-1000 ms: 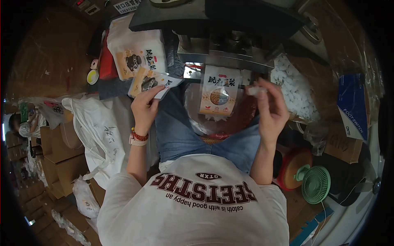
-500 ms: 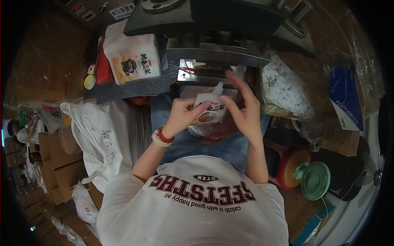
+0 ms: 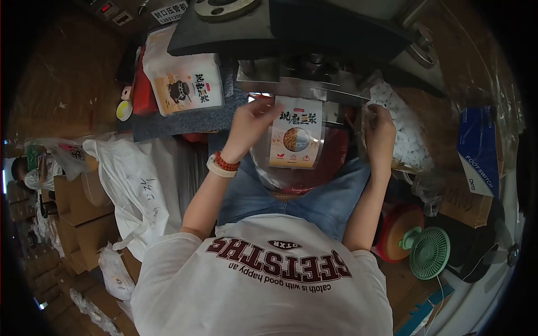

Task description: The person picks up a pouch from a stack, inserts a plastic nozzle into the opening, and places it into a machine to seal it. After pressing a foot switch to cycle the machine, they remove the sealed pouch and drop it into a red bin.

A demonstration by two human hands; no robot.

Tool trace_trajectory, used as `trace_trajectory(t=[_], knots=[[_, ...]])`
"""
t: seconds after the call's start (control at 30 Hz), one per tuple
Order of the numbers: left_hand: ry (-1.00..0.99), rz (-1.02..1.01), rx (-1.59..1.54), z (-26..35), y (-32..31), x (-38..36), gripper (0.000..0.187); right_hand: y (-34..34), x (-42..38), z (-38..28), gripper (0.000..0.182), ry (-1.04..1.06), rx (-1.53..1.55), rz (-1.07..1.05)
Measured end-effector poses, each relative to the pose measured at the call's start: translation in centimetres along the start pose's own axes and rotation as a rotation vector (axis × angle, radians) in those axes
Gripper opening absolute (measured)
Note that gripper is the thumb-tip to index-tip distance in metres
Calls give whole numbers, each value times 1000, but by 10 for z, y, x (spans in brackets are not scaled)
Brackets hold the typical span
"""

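A printed white pouch (image 3: 295,131) with a picture of beans hangs below the metal jaw of a machine (image 3: 319,92), its top edge up against the metal. My left hand (image 3: 250,127) is closed, thumb and fingertips at the pouch's upper left corner. Over to the right, my right hand (image 3: 381,134) has its fingers curled at the near side of a bag of small white plastic parts (image 3: 399,115). Whatever those fingers hold, if anything, is hidden. Behind the pouch, above my lap, sits a clear-rimmed reddish round container (image 3: 335,154).
A stack of printed pouches (image 3: 193,84) lies on a grey cloth mat (image 3: 207,120) at the left. A blue foot switch box (image 3: 476,148) and a green fan (image 3: 430,252) stand at the right. A white sack (image 3: 140,190) is beside my left arm.
The pouch has moved from between my hands up to the machine's jaw, its front now flat toward me. My right hand has left it and moved right to the white parts.
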State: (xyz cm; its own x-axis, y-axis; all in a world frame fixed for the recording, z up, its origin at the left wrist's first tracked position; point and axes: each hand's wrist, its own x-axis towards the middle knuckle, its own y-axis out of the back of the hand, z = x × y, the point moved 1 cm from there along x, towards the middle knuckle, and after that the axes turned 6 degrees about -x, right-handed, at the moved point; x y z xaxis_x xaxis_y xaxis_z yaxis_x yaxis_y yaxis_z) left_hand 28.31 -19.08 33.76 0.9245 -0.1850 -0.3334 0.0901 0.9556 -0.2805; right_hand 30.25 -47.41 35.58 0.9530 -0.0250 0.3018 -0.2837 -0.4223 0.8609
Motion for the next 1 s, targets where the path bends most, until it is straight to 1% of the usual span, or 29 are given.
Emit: trace_trajectory(t=[0.07,0.1,0.13,0.17,0.2,0.27,0.3,0.33,0.37,0.4,0.43,0.5,0.57,0.63,0.67,0.73,0.77,0.83,0.87,0.93,0.97,1.0], knots=[[-684,584,892,10,32,-10,59,2,-2,-1,24,-29,50,147],[-633,716,1276,14,41,-19,66,6,-3,-4,24,-26,52,148],[-554,840,1662,17,51,-30,74,13,-6,-8,23,-78,184,206],[-515,700,1633,5,74,-35,71,19,-11,-13,22,-131,315,262],[-514,703,1634,-3,89,-44,71,24,-17,-19,22,-129,318,262],[-656,382,1484,-13,102,-58,65,28,-31,-37,25,-221,1010,161],[-722,378,1483,-12,101,-65,56,28,-36,-48,27,-126,1035,147],[-723,374,1481,-12,98,-70,56,28,-41,-62,29,-25,1059,134],[-683,385,1306,-12,94,-73,50,29,-48,-79,29,-41,1193,62],[-641,393,1131,-12,90,-76,45,23,-50,-90,28,79,1126,71],[-645,396,1130,-9,80,-79,45,17,-52,-99,26,198,1057,79],[-789,387,882,-1,50,-81,36,8,-54,-120,24,368,820,108],[-900,275,899,7,25,-84,36,-3,-57,-130,25,404,767,114],[-979,173,942,15,7,-89,34,-8,-58,-133,28,526,837,-3],[-981,177,942,19,1,-92,34,-4,-56,-132,28,530,837,-3],[-960,48,799,23,-9,-93,26,12,-55,-124,31,529,887,-17],[-960,43,795,21,-12,-90,26,15,-54,-122,31,526,882,-16],[-601,-11,624,11,-14,-80,17,18,-52,-117,32,362,676,-3],[-599,-13,624,3,-14,-70,17,17,-52,-112,32,359,676,-3],[-141,-27,333,-16,-15,-39,20,18,-48,-93,30,72,773,99],[-150,-54,128,-20,-19,-30,26,22,-44,-81,26,17,760,157],[-148,-55,127,-17,-21,-22,26,27,-40,-68,23,-41,746,215]])
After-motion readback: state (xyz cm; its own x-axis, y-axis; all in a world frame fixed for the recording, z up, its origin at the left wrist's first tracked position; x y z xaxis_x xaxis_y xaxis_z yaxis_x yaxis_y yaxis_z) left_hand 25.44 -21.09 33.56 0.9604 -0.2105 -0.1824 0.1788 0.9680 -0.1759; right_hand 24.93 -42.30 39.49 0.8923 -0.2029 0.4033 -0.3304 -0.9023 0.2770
